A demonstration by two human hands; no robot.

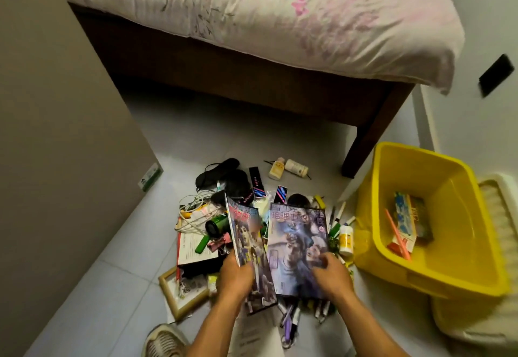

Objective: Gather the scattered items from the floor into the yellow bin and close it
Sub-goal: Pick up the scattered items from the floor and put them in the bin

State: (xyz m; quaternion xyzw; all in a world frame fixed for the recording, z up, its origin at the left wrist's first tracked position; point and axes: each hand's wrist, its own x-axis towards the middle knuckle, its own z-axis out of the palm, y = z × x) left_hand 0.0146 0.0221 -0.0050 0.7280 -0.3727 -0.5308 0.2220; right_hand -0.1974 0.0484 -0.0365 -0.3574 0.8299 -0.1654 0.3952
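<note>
1. Both bare forearms reach forward from the bottom edge, angling in toward each other, palms turned away from the camera so the backs of the hands face up.
2. Left hand [235, 274] is raised a little, wrist cocked back, fingers curled under and thumb pinching the lower edge of a magazine [246, 241] that it holds tilted up on edge.
3. Right hand [332, 275] sits lower and flatter, fingers spread and bent, fingertips pressing on the bottom corner of a second magazine [298, 250]; whether it grips or just rests there is unclear.
4. The hands are near each other, not touching.
</note>
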